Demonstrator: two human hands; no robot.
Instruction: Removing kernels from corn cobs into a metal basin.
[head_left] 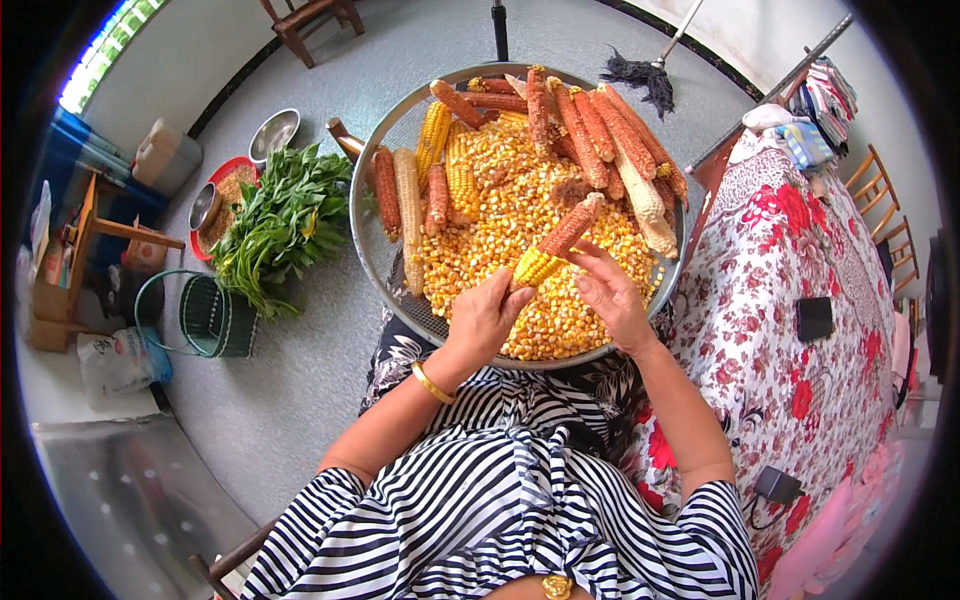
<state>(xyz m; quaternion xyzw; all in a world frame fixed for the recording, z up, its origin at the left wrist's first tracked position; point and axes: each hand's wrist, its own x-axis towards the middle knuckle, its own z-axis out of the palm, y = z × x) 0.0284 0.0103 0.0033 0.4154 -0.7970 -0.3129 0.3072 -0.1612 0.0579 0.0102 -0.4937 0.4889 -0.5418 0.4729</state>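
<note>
A: What's the room like?

B: A smooth grey floor point(310, 400) and pale walls. Taking the round tray point(375, 255) as a clock with twelve farthest from the wearer, a string mop point(640, 78) is past one o'clock, floral cloth point(745, 320) at four, a woven green basket point(215, 315) past eight, and leafy greens point(285, 215) at nine.

A: And the hands?

B: The left hand point(483, 318) has a narrow grip, thumb and fingers pinched on the lower end of a corn cob point(545, 258). The right hand point(612, 300) is looser, thumb spread from long, bent fingers, fingertips along the cob's three o'clock side. Whether they press on it, I can't tell.

A: Where's that cob exactly?

B: Above the kernels, tilted toward one o'clock, a little out from the tray's middle toward four. Its upper part is rough, reddish and stripped; the lower end keeps tight yellow rows.

A: What else is in the tray?

B: Loose kernels point(480, 260), glossy and golden, heaped over fine grey mesh. Bare red cobs point(600, 125), pitted and tapering, crowd from twelve to three. A full yellow ear point(433, 137) lies past ten, and a pale, slim cob point(408, 220) at nine.
</note>
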